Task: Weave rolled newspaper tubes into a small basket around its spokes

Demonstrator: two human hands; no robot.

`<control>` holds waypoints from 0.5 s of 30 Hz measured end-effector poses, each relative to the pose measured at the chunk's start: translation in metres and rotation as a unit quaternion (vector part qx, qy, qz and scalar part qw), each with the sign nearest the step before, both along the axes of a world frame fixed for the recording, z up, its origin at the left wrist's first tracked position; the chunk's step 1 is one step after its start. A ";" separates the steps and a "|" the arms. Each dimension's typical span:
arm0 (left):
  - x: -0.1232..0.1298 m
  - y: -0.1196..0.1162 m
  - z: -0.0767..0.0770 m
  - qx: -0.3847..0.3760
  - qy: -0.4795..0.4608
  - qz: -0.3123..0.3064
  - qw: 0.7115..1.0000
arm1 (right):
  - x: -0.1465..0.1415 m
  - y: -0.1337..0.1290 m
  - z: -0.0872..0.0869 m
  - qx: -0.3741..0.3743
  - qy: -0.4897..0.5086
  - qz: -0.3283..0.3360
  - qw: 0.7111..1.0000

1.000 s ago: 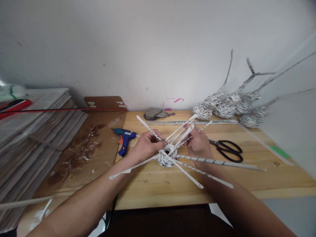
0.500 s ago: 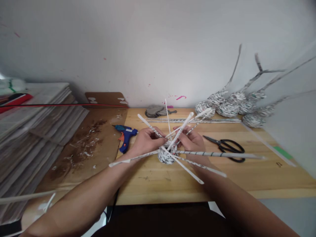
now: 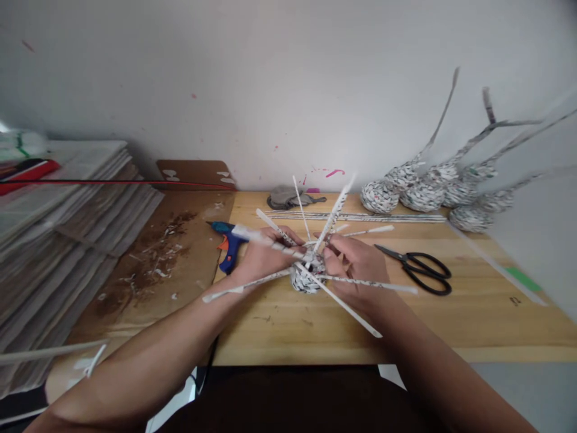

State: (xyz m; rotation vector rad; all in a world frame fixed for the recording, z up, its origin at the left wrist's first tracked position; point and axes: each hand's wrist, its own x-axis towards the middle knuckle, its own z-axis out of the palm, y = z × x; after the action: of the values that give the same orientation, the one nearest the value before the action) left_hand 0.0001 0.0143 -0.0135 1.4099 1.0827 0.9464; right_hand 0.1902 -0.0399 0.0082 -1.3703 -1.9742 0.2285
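2 hands [image 3: 273, 249], apparently on woven piece [image 3: 307, 284]

no readable text, dark mark [image 3: 514, 300] on tabletop [image 3: 473, 328] illegible

Newspapers [image 3: 85, 210] are stacked at left; a grey cloth [image 3: 286, 197] lies near the wall [image 3: 270, 90]; black-handled scissors [image 3: 407, 260] lie at right.

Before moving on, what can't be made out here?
In the head view:
1. Pale strip across the left hand: too blurred for detail.
2. Whether the right hand grips a strip: hidden by its own fingers.
3. Paper stack: cut off by the left edge.
4. Dark mark on the table: too small to read.
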 end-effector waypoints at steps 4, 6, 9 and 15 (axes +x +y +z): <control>0.001 -0.002 0.006 -0.025 0.000 -0.007 1.000 | 0.006 -0.002 0.004 -0.004 -0.031 0.000 1.000; 0.002 -0.003 0.009 -0.045 -0.004 -0.014 0.999 | 0.008 -0.003 0.003 -0.013 -0.034 -0.015 0.999; 0.003 -0.003 0.009 -0.079 -0.021 -0.011 0.997 | 0.010 -0.004 -0.002 -0.041 -0.037 -0.012 0.998; 0.007 -0.001 0.003 -0.129 -0.072 0.026 0.989 | 0.017 -0.002 -0.012 -0.093 -0.022 0.001 0.995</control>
State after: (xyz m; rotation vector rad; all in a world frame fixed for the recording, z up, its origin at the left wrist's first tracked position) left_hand 0.0067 0.0129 -0.0101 1.0914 1.0954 0.8963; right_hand 0.2077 -0.0418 -0.0035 -1.5018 -2.0328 0.3954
